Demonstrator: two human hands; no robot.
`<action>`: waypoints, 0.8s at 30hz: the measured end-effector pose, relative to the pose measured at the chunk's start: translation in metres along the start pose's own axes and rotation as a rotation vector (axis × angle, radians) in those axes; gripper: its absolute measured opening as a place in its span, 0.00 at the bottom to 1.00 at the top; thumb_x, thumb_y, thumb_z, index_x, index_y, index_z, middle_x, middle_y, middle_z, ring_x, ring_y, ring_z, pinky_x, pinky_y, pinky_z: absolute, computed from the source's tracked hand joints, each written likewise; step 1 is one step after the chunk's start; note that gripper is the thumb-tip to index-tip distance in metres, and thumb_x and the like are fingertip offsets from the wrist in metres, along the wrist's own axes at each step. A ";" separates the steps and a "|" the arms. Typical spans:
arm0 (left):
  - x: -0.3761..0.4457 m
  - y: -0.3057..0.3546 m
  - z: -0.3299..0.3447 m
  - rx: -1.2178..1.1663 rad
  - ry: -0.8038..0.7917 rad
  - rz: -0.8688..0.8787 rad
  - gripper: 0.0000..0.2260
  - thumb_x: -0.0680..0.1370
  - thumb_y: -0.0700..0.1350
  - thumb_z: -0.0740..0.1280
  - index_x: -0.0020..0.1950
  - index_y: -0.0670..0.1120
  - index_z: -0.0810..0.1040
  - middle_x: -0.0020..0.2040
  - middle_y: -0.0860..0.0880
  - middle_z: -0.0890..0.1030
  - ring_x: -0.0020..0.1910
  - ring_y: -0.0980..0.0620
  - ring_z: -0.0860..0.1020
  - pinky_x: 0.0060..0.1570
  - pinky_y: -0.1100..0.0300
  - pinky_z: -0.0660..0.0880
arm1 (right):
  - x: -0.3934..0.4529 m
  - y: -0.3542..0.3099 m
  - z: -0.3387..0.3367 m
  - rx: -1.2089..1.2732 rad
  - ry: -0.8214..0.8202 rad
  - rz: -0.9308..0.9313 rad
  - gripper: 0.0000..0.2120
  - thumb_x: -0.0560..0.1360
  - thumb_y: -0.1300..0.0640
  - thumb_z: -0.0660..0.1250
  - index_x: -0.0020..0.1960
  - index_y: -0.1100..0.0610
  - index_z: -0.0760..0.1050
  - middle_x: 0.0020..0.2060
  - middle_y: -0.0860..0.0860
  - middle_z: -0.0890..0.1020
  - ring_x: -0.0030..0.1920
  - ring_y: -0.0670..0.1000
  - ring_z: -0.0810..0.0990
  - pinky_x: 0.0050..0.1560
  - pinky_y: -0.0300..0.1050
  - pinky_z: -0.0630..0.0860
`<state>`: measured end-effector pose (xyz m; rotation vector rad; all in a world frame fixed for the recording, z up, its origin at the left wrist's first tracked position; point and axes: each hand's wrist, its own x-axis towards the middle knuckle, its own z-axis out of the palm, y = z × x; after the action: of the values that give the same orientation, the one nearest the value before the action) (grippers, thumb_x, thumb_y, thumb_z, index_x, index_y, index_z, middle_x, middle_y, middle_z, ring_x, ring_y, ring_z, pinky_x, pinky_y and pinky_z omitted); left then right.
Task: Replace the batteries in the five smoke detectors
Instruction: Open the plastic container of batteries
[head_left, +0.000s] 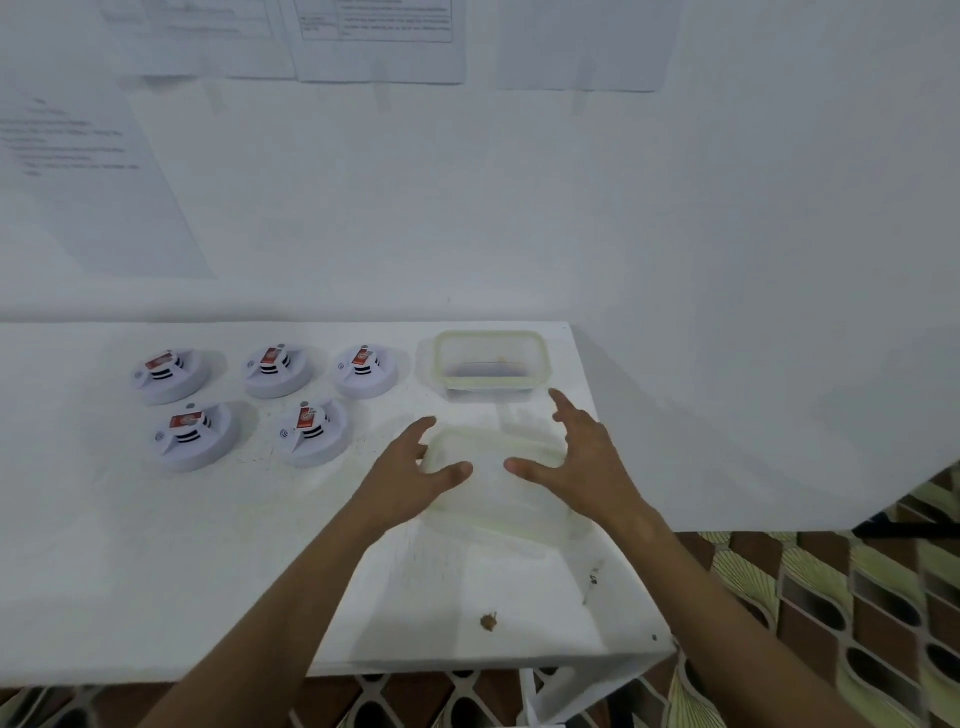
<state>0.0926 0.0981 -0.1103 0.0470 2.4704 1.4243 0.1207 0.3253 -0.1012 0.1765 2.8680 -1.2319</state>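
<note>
**Five detectors lined up, hands over the near container**

A white table (156, 571) stands against a white wall (467, 208) hung with printed sheets (382, 39), their text too blurred to read. Five smoke detectors (280, 371) sit toward the table's far left, three in a back row and two in front, each with a red-labelled piece on top. Whether these are batteries already fitted cannot be told, so progress is unclear; by my judgement, most or all of the work remains.

Near the far right corner sits a clear container (491, 364) with something dark inside, hard to make out. A second clear container (498, 499) lies nearer the front edge. The left hand (415, 467) and right hand (582, 457) hover at either side of it, fingers spread and holding nothing; contact is uncertain.
</note>
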 end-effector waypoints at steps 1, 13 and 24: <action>-0.006 -0.004 0.002 -0.023 0.038 -0.026 0.39 0.69 0.62 0.73 0.75 0.57 0.60 0.70 0.48 0.71 0.65 0.49 0.72 0.58 0.50 0.76 | -0.006 0.008 0.001 0.045 0.003 0.059 0.53 0.64 0.33 0.73 0.79 0.44 0.49 0.71 0.49 0.68 0.70 0.53 0.67 0.69 0.57 0.69; -0.038 -0.010 0.002 0.086 0.184 -0.056 0.40 0.69 0.63 0.72 0.76 0.53 0.59 0.53 0.52 0.74 0.50 0.51 0.76 0.44 0.59 0.75 | -0.040 0.029 -0.005 0.272 0.007 0.160 0.48 0.62 0.34 0.75 0.76 0.40 0.57 0.54 0.44 0.75 0.48 0.49 0.79 0.55 0.57 0.80; -0.027 0.020 -0.022 -0.007 0.218 0.110 0.34 0.70 0.57 0.74 0.72 0.55 0.64 0.50 0.57 0.76 0.41 0.54 0.77 0.42 0.63 0.73 | -0.034 -0.004 -0.027 0.321 0.146 0.088 0.40 0.67 0.43 0.76 0.74 0.42 0.62 0.58 0.47 0.74 0.51 0.46 0.77 0.49 0.40 0.72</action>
<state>0.1108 0.0850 -0.0766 0.0278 2.6746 1.5580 0.1546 0.3383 -0.0776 0.4080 2.7199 -1.7195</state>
